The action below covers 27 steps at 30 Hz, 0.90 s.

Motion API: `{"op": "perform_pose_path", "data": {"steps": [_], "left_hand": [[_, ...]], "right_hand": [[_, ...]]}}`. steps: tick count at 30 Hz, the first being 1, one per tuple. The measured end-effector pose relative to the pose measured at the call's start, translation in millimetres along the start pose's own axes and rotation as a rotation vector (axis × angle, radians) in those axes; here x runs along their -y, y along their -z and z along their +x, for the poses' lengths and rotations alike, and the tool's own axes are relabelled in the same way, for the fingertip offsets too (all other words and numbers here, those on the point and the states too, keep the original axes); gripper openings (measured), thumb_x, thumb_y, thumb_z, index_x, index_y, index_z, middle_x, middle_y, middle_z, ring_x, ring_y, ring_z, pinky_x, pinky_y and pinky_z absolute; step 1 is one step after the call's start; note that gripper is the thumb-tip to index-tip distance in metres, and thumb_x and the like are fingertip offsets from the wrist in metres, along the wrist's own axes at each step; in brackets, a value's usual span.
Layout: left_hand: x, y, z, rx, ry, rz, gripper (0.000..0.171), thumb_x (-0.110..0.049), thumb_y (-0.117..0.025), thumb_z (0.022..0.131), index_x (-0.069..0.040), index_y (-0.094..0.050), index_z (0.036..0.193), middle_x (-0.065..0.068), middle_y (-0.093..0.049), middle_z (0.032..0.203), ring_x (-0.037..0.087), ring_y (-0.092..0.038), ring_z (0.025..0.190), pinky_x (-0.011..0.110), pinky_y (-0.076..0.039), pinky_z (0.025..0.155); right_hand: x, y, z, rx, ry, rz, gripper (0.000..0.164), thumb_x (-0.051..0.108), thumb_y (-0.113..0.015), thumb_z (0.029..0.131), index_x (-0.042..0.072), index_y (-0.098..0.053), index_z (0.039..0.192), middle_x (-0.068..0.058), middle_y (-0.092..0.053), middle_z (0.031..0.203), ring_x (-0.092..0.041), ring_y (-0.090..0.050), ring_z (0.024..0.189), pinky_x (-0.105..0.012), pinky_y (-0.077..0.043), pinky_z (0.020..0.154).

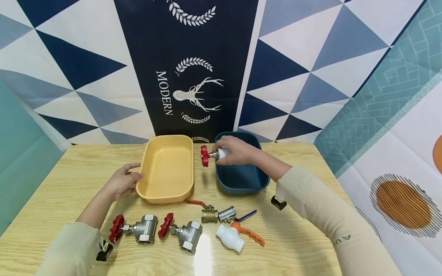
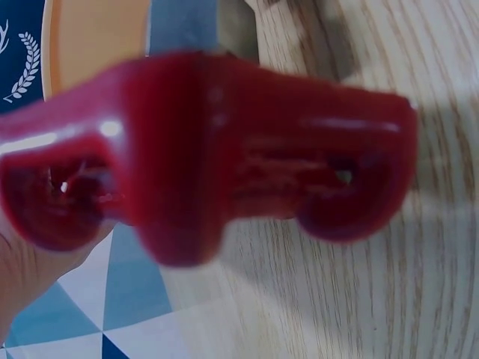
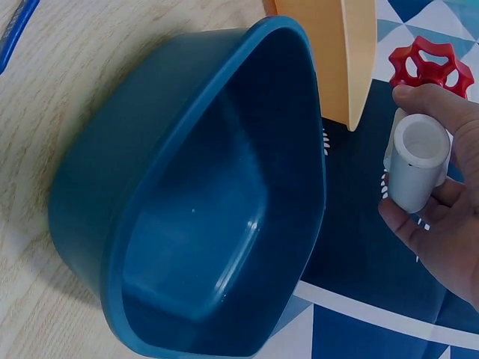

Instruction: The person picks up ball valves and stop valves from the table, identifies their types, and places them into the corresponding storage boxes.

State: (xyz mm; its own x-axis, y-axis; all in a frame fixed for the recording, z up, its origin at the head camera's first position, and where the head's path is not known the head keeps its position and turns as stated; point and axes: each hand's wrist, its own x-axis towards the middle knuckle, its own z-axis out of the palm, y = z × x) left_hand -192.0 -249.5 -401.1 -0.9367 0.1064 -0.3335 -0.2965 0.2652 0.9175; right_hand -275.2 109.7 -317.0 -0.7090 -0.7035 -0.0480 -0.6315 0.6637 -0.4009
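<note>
My right hand (image 1: 235,150) grips a white gate valve (image 3: 419,161) with a red handwheel (image 1: 205,156) over the left side of the dark blue bin (image 1: 243,190). In the right wrist view, thumb and fingers wrap its white body, whose round open end shows. My left hand (image 1: 121,181) touches the left rim of the yellow bin (image 1: 165,200), its fingers loosely spread. Close to the left wrist stands a metal gate valve (image 1: 143,229), and a red handwheel (image 2: 179,149) fills much of the left wrist view, blurred.
Beside that valve lies a second metal gate valve (image 1: 188,234). Further right are a brass ball valve (image 1: 209,214) with a red lever, a silver ball valve (image 1: 226,213) with a blue lever, and a white ball valve (image 1: 229,238) with an orange handle. Patterned cloth backs the table.
</note>
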Motion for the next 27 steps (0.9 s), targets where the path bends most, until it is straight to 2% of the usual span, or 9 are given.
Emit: {"op": "perform_pose_path", "data": {"steps": [5,13,27], "left_hand": [[0.1,-0.1,-0.7,-0.006,0.003,0.001,0.066,-0.016,-0.049,0.096,0.0,-0.012,0.148,0.025,-0.048,0.125,0.009,-0.062,0.084,0.028,-0.055,0.069],[-0.8,0.4,-1.9,-0.007,0.01,-0.015,0.065,-0.015,-0.049,0.096,-0.001,-0.013,0.148,0.018,-0.051,0.117,0.009,-0.062,0.082,0.028,-0.055,0.07],[-1.7,1.0,-1.4,-0.01,0.006,-0.022,0.065,-0.015,-0.05,0.096,-0.001,-0.014,0.148,0.014,-0.054,0.114,0.008,-0.062,0.081,0.028,-0.055,0.07]], "right_hand": [[1,-1,3,0.003,-0.007,-0.011,0.033,0.023,-0.072,0.08,0.013,-0.064,0.11,-0.006,-0.058,0.106,-0.019,-0.051,0.087,-0.027,-0.047,0.071],[3,-4,8,0.005,-0.001,-0.016,0.032,0.023,-0.071,0.08,0.014,-0.064,0.11,-0.005,-0.058,0.103,-0.018,-0.05,0.085,-0.025,-0.046,0.069],[10,-7,21,0.012,0.004,-0.027,0.033,0.023,-0.071,0.08,0.014,-0.064,0.11,-0.005,-0.058,0.107,-0.019,-0.051,0.09,-0.026,-0.047,0.073]]}}
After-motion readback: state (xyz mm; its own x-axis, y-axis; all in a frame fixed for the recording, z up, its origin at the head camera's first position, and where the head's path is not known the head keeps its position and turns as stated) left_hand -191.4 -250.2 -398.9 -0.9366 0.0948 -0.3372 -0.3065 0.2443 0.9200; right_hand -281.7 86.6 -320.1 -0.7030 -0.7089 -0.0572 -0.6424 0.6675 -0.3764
